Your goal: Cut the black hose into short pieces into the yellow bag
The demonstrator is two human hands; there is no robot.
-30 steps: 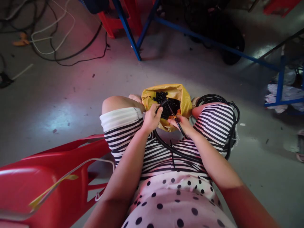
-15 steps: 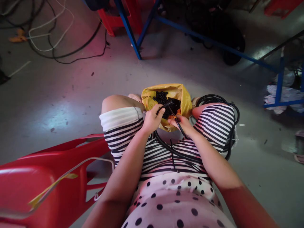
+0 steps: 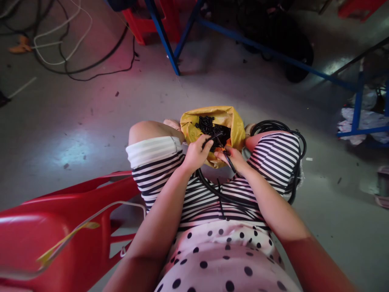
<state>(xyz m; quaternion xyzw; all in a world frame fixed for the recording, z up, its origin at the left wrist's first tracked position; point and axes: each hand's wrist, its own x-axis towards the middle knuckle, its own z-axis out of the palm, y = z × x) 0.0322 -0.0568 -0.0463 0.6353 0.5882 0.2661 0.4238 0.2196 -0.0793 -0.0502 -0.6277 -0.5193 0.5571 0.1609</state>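
My left hand (image 3: 197,154) is closed around a length of black corrugated tube (image 3: 212,138), whose end points over the bag's mouth. From below this hand the tube loops across my lap. My right hand (image 3: 233,158) grips what looks like a pair of scissors (image 3: 224,151) with black-and-orange handles. The blades meet the tube near its end; whether they are apart is too small to tell. Below both hands, a yellow woven bag (image 3: 188,117) stands open between my legs, holding many short black tube pieces (image 3: 205,124).
Coiled black tube (image 3: 270,125) rests over and beside my right knee. A red plastic chair (image 3: 60,227) with a white cable (image 3: 121,203) stands at my left. Ahead are a blue metal frame (image 3: 258,44), a red stool (image 3: 167,24) and cables on the floor (image 3: 100,67).
My left hand has shifted slightly to the right along the tube, toward the blades. My right hand stays almost in place.
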